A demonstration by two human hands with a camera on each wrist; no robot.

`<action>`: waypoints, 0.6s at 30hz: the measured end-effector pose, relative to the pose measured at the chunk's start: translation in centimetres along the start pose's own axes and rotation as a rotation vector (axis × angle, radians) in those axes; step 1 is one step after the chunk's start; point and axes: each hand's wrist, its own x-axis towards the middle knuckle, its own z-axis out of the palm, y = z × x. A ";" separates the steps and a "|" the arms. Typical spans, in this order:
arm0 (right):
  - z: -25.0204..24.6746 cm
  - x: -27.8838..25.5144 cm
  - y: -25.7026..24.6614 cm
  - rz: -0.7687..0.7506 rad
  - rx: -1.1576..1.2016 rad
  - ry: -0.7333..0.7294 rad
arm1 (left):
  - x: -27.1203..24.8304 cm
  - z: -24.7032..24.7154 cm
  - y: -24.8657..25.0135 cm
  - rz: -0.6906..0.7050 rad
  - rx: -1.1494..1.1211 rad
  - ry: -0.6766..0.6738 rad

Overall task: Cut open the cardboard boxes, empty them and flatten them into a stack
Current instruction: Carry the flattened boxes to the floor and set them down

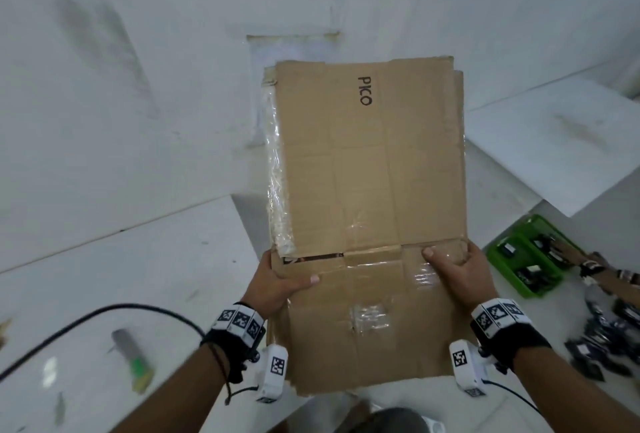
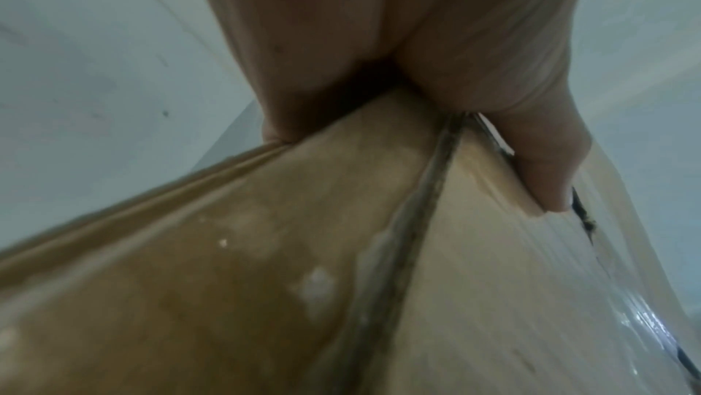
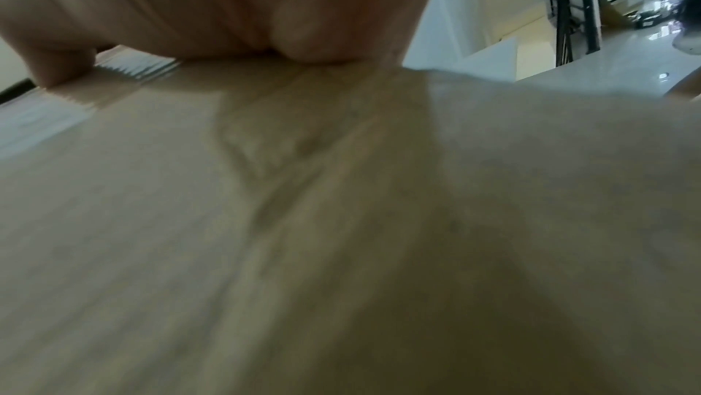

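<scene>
A flattened brown cardboard box marked PICO, with clear tape along its left side and lower flaps, is held up in front of me above the white floor. My left hand grips its left edge, thumb on top and fingers hidden underneath. My right hand grips the right edge the same way. In the left wrist view the thumb presses the cardboard beside a taped seam. The right wrist view is blurred, with the hand on the cardboard.
A grey and green box cutter lies on the floor at the lower left beside a black cable. A green tray of small dark items sits at the right, with more dark packets scattered near it.
</scene>
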 end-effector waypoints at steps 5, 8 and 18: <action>-2.2 7.5 4.6 0.063 -0.052 -0.082 | 3.4 6.1 -1.0 -0.044 -0.044 0.047; -2.4 13.4 7.5 0.068 -0.087 -0.184 | 6.0 9.3 -3.2 -0.085 -0.035 0.136; -0.8 27.9 20.1 0.129 -0.144 -0.640 | 8.8 22.1 -12.7 -0.306 -0.051 0.528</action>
